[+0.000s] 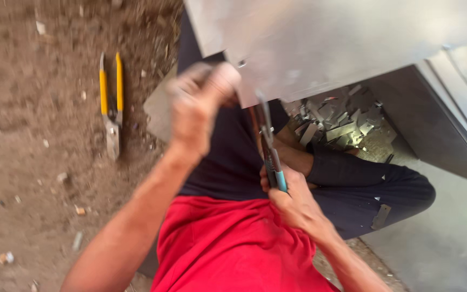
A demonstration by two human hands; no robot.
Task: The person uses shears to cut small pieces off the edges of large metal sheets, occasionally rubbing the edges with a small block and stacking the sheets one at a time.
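So the person's sitting on the dirt ground (33, 108), mid-cut on a big grey sheet-metal panel (325, 43). The left hand (198, 108) is closed around the panel's lower edge, holding it steady, though it's pretty blurred. The right hand (293, 200) is wrapped tight on the blue-handled tin snips (268, 146), whose blades point up into the sheet's edge. Looks like the trimming step is underway. Next squeeze probably needs the sheet held still and the blades kept on line. A second pair, the yellow-handled snips (111, 105), lies on the dirt well off to the left. A heap of grey metal offcuts (339, 121) sits beyond the legs.
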